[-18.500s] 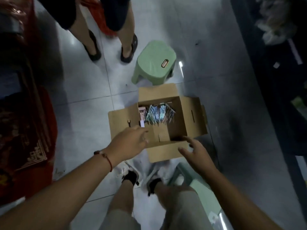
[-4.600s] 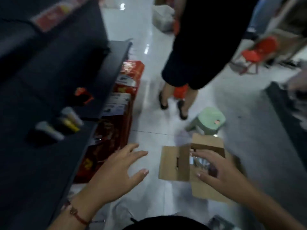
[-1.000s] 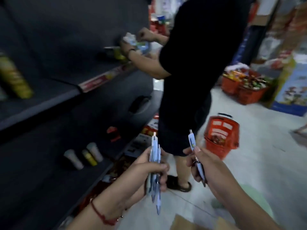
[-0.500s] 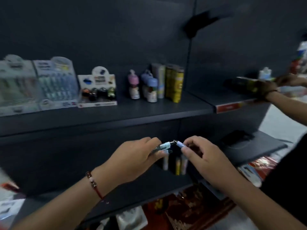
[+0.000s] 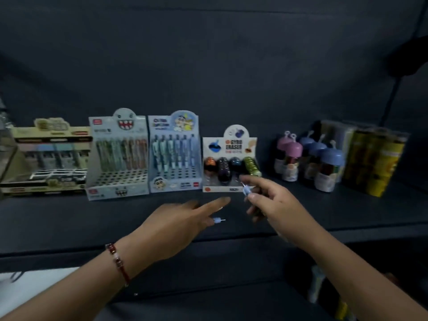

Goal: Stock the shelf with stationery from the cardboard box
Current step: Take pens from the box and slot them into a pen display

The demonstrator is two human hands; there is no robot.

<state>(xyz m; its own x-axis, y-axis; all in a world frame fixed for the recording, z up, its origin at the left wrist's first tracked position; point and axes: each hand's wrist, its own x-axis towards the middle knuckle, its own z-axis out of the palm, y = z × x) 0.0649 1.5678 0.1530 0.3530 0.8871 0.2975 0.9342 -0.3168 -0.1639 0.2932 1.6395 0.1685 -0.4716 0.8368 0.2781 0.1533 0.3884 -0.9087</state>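
Note:
I face a dark shelf [image 5: 324,216]. My left hand [image 5: 183,224] hovers over it and holds blue pens; only one pen tip [image 5: 218,220] pokes out under the fingers, and the index finger points right. My right hand [image 5: 268,201] pinches a single blue pen [image 5: 246,189], tip up, just in front of the eraser display. A blue cartoon pen display box [image 5: 174,154] stands behind my left hand, with a row of matching pens and several vacant holes. The cardboard box is out of view.
On the shelf stand, left to right, a beige display box [image 5: 49,158], a grey monster-face pen display [image 5: 118,156], a Gyro Eraser display [image 5: 230,161], small pink and blue capped bottles [image 5: 308,158] and yellow packets [image 5: 375,158]. A lower shelf lies below.
My view has shifted left and closer to the shelf. My hands, which met tip to tip half a second ago, have come apart and risen to the upper shelf.

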